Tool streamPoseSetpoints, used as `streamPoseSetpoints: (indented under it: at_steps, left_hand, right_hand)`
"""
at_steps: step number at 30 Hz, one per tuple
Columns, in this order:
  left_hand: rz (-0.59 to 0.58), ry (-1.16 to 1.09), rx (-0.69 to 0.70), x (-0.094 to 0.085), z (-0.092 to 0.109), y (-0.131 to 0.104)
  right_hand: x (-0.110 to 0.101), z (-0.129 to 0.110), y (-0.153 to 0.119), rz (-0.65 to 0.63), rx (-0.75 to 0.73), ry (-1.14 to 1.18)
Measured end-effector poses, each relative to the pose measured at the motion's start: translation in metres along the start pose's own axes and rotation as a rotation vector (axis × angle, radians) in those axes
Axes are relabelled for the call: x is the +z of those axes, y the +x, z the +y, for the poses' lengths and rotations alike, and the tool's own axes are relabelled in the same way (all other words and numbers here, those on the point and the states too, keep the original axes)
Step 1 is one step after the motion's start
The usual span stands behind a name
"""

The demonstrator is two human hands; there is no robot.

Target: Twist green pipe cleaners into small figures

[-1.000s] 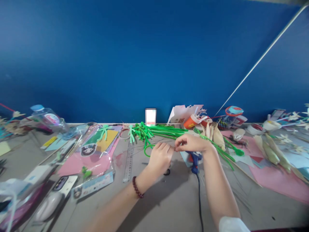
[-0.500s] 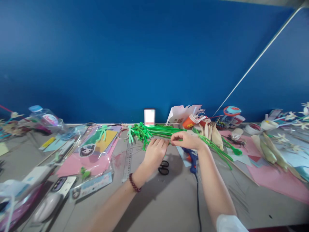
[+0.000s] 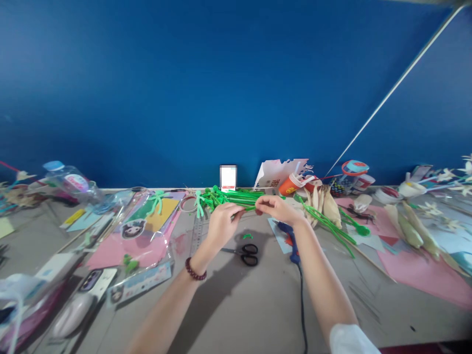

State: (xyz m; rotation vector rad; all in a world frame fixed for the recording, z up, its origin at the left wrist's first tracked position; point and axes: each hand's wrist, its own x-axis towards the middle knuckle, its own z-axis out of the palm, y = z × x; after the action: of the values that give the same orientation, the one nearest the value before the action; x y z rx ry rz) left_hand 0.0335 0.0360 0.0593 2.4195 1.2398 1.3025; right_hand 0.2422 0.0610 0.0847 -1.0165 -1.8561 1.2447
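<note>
My left hand (image 3: 223, 223), a dark beaded bracelet (image 3: 195, 270) at its wrist, pinches one end of a thin green pipe cleaner (image 3: 250, 208). The fingers of my right hand (image 3: 277, 208) close on its other end, a short gap away. Right behind them lies a bundle of green stems (image 3: 245, 197) with bushy green pieces (image 3: 214, 197) at its left. Below the hands are black-handled scissors (image 3: 250, 254) and a small green scrap (image 3: 248, 236). A blue glue gun (image 3: 294, 246) rests under my right forearm, its cord running toward me.
On the left are a clear ruler (image 3: 196, 236), a plastic bag over coloured paper (image 3: 129, 246), a phone (image 3: 99, 282), a mouse (image 3: 73, 314) and a bottle (image 3: 72, 178). Rightward lie red paper cups (image 3: 289, 185), dried husks (image 3: 330, 209) and pink paper (image 3: 424, 275). A blue wall (image 3: 236, 98) stands behind.
My left hand has shifted left and turned, its thumb side now showing. My right hand has moved slightly left. The small green scrap and more of the scissors have come into view.
</note>
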Motion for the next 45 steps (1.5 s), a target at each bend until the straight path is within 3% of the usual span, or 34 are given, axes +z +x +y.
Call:
streamPoseSetpoints:
  at_steps: [4,10,24,33,45]
  left_hand:
    - [0.053,-0.008,-0.015,-0.003,-0.007,0.001]
    - [0.043,-0.03,-0.039,-0.006,-0.01,0.002]
    - [0.102,0.055,-0.017,-0.009,-0.008,0.001]
    - [0.052,0.112,-0.018,-0.009,-0.007,0.0]
    - [-0.055,0.308,0.065,-0.006,-0.009,-0.001]
  right_hand:
    - [0.0,0.014,0.007,0.084,0.017,0.22]
    - [0.01,0.023,0.012,-0.002,0.071,0.456]
    - [0.038,0.027,0.019,0.006,0.158,0.79]
    - [0.038,0.026,0.021,0.042,0.114,0.762]
    - [0.044,0.021,0.022,0.149,0.071,0.421]
